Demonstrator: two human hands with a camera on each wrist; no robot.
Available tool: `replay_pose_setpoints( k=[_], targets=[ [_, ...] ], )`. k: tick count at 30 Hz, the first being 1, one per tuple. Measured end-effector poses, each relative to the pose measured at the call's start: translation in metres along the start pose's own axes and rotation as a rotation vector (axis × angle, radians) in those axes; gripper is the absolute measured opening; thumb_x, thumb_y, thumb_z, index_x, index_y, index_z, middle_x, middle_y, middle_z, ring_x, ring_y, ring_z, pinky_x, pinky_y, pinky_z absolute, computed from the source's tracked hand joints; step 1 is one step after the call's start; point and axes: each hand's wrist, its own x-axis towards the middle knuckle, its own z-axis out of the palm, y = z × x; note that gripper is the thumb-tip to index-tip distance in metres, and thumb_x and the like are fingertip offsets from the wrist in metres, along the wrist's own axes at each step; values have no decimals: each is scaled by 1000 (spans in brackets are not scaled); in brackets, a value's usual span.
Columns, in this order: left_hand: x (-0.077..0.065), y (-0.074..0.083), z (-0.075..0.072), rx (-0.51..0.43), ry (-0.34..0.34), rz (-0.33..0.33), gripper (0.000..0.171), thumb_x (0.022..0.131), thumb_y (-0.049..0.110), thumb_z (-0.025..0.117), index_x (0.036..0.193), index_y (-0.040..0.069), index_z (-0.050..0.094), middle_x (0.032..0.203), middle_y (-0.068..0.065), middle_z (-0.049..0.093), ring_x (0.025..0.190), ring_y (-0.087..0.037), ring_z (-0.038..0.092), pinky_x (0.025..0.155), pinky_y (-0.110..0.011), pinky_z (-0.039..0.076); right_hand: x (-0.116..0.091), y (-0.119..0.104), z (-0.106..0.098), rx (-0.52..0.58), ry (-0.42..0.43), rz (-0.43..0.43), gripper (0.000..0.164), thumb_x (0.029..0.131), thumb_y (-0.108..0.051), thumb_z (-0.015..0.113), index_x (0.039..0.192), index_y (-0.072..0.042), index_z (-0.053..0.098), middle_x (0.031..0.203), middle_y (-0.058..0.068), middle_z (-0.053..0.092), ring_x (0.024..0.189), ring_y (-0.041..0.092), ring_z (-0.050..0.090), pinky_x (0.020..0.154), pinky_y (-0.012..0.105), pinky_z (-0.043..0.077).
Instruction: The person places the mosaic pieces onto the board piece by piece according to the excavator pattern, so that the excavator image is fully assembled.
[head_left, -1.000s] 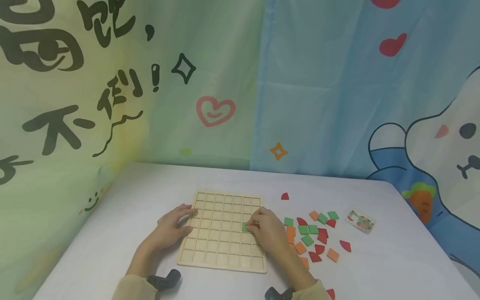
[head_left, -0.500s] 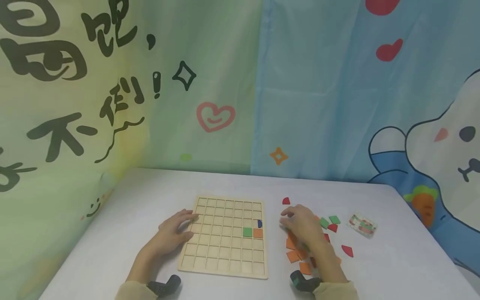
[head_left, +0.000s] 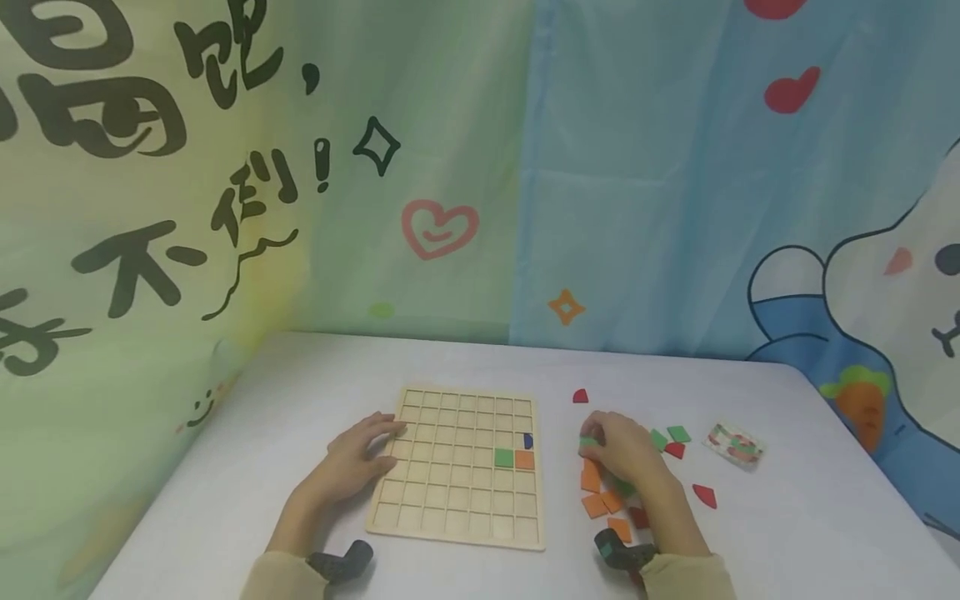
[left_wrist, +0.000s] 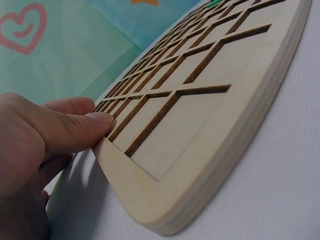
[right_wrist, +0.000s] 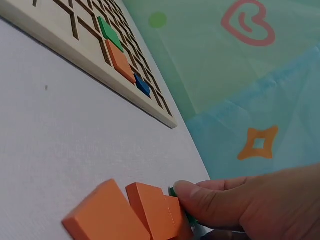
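A pale wooden grid board [head_left: 460, 479] lies on the white table. Near its right edge, its cells hold a green square tile [head_left: 504, 458], an orange square tile [head_left: 524, 459] and a small blue piece [head_left: 528, 441]. My left hand [head_left: 352, 458] rests at the board's left edge with relaxed fingers; in the left wrist view its thumb [left_wrist: 82, 131] lies on the rim. To the right of the board, my right hand [head_left: 624, 450] pinches another green square tile [head_left: 587, 441] between thumb and fingers. Only a sliver of that tile shows in the right wrist view, beside orange tiles [right_wrist: 107, 212].
Loose orange tiles [head_left: 591, 476] lie under and before my right hand. Farther right are green tiles [head_left: 678, 433] and red rounded pieces [head_left: 705, 496], plus a small patterned card [head_left: 735, 444]. One red piece [head_left: 581, 396] sits apart at the back. A printed curtain [head_left: 615, 208] hangs behind the table.
My right hand has left the green tile on the board, moved right to the loose pieces and taken hold of another green tile. My left hand stays at the board's edge.
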Motion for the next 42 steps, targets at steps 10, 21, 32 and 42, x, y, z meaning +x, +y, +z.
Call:
replay_pose_setpoints(
  k=[10,21,32,42],
  targets=[
    [0,-3,1,-2,-4,5,51,86,22,67,135,23,52,151,-7,38,146,-34,19,111,-67,3,3,-2,1,35,4,16,23,81,-21,75,99,-16,61,90,3,62,82,20,54,75,39,55],
    [2,0,-4,-4,7,45,50,86,19,66,134,21,52,150,-9,39,145,-35,20,111,-68,3,8,-12,-1,74,105,-25,20,86,-17,70,105,-16,65,96,3,66,87,19,56,84,43,54],
    [2,-1,-1,-11,13,35,51,86,18,67,134,21,53,150,-8,40,145,-34,21,113,-64,3,6,-18,-1,110,167,-99,20,86,-12,70,106,-12,67,103,6,69,93,22,60,89,46,52],
    [0,-1,-1,4,23,21,50,85,18,67,133,22,53,150,-7,41,145,-33,22,113,-64,6,5,-23,1,121,174,-139,20,86,-10,69,106,-12,67,105,6,69,96,22,61,89,46,52]
  ],
)
